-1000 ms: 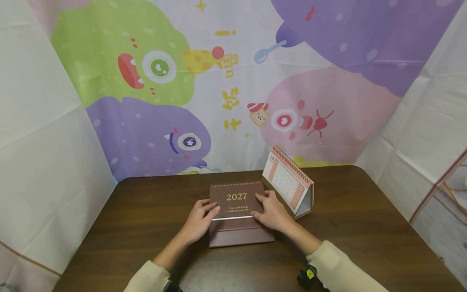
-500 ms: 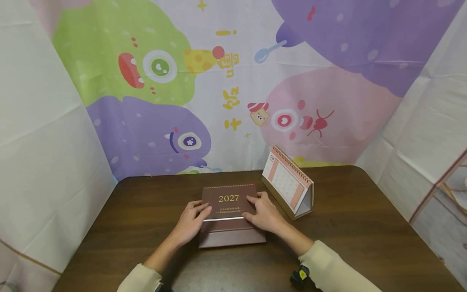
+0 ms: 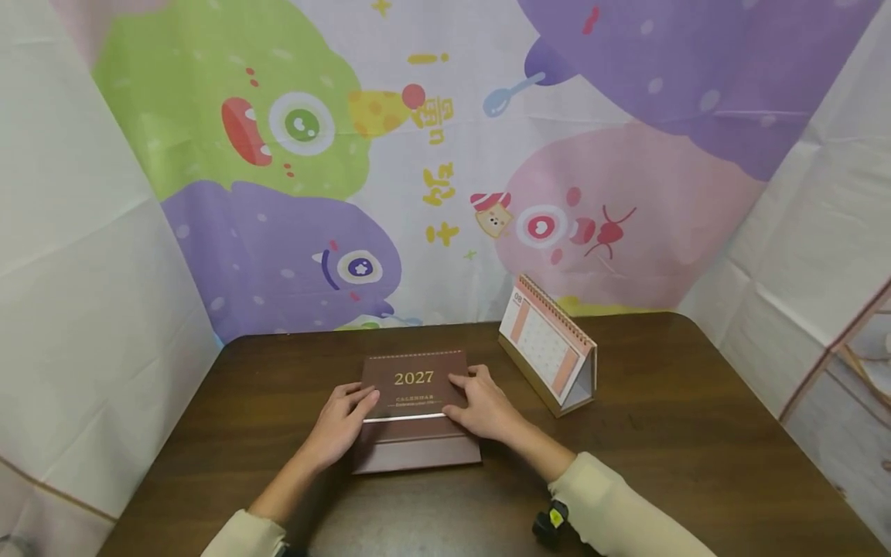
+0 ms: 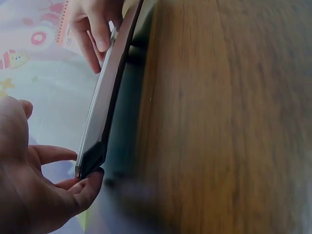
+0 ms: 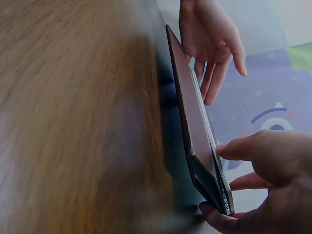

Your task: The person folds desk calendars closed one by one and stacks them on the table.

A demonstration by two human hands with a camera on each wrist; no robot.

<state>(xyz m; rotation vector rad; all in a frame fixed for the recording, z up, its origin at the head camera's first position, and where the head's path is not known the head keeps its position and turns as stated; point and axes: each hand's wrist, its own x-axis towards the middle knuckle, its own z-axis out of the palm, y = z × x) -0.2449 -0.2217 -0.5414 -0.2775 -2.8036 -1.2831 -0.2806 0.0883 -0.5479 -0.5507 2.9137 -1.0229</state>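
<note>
Halfway-ish, probably: pink calendar (image 3: 544, 346) stands on worktop (image 3: 668, 456); left hand (image 3: 337, 427), right hand (image 3: 483, 405) both gripping brown calendar (image 3: 411, 431), letting-go pending.

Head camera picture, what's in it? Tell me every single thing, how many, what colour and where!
Brown calendar: 1, brown with gold "2027", between the two grips
Pink calendar: 1, pink and white, standing on the table, right of the brown one
Table: 1, dark brown, below everything
Monster backdrop: 1, white with green, purple and pink monsters, behind the table
Side cloths: 2, white, left and right
Wrist gadgets: 2, black, one by each sleeve
Sleeves: 2, cream, bottom of picture
Left grip: 1, bare, on the brown calendar's left edge
Right grip: 1, bare, on its right edge
</note>
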